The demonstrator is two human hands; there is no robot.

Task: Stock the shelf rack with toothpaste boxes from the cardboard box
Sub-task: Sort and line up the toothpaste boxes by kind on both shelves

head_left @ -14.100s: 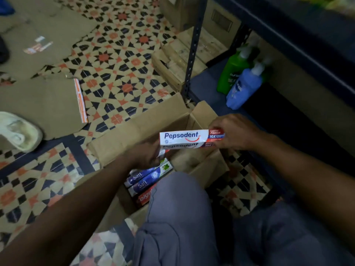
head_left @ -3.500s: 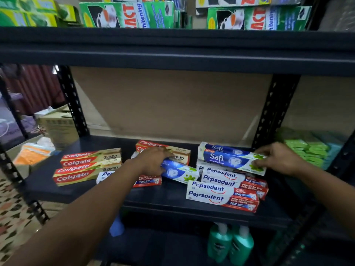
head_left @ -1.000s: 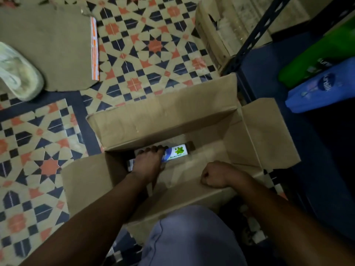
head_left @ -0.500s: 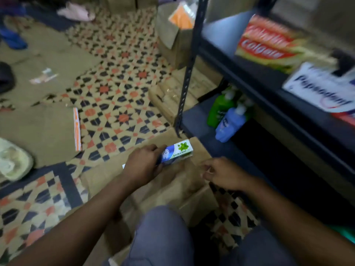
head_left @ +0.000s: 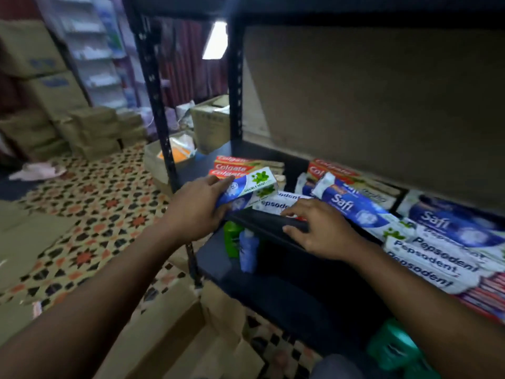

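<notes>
Though blurred, left hand (head_left: 196,206) round 1 toothpaste box (head_left: 254,184), seemingly over shelf (head_left: 262,218)

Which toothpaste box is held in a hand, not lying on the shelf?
The blue-and-white double-mint box, gripped by the left hand; the Colgate, Pepsodent and Safi boxes lie on the shelf.

Both bare forearms are stretched forward. The left hand (head_left: 196,207) is curled around one end of a toothpaste box (head_left: 248,187); the right hand (head_left: 322,231) is laid, fingers spread, on a shelf edge (head_left: 262,218).
</notes>
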